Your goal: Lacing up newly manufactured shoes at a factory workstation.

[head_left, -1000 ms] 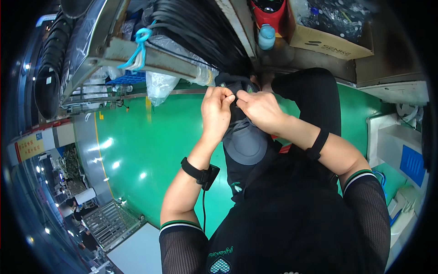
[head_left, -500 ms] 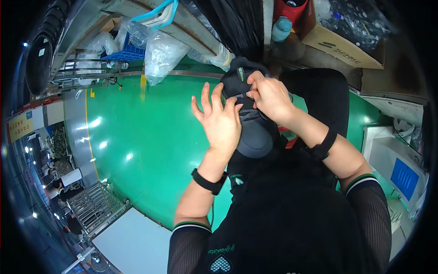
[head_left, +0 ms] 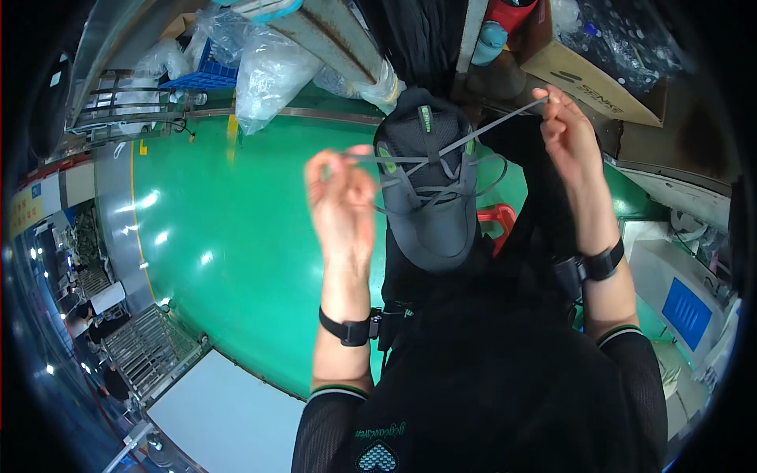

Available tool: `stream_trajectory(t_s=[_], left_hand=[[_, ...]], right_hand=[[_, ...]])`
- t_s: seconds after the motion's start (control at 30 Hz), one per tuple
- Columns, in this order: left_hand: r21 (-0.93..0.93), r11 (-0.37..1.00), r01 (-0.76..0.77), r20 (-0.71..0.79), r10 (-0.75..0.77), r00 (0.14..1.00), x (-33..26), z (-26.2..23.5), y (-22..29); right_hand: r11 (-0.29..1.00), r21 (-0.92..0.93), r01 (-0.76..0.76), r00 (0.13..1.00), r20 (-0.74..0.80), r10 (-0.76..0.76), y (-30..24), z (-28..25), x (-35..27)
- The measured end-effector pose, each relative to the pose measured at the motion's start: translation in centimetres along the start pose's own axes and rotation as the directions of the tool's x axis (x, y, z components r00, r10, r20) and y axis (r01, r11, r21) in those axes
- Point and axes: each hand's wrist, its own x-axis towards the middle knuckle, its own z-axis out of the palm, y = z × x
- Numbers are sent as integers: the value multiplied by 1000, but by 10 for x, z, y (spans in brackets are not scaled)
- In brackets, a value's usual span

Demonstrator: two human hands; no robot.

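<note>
Where lace (head_left: 404, 160) stretches, left hand (head_left: 341, 191) stands outside shoe (head_left: 430, 232) edge.

The shoe (head_left: 432, 227) is dark grey (with lime-green accents (head_left: 386, 158)), its laces (head_left: 490, 128) lighter grey, the floor (head_left: 260, 236) bright green.

Okay, from my end the left hand (head_left: 341, 193) is a smeary blur, so I can't tell exactly which fingers pinch the lace (head_left: 493, 126). The red plastic thing (head_left: 498, 217) is mostly hidden (shoe (head_left: 434, 229) and trouser leg (head_left: 532, 150) in the way, ugh). The top edge chops my red container (head_left: 509, 12), and people (head_left: 117, 382) far left are too tiny to make out.
</note>
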Motion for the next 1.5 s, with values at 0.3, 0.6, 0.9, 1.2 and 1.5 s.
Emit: stream_trajectory(t_s=[0.3,0.6,0.9,1.2,1.5], left_hand=[[-29,988,-154,-538,114,835,-7,-240,226],[878,0,-478,475,111,873,-44,-7,-8],[827,52,-560,560,-166,811,-20,-5,-2],[907,387,-168,108,174,979,-40,-6,-57],[441,879,180,58,-227,972,-36,-44,-19]], right_hand=[[964,-134,229,855,-446,-265,-218,-274,35],[553,-808,205,937,326,129,40,12,-72],[-65,-743,666,746,664,48,83,50,-60],[69,-769,636,719,623,310,53,45,-45],[-57,-645,762,645,764,-31,78,20,-55]])
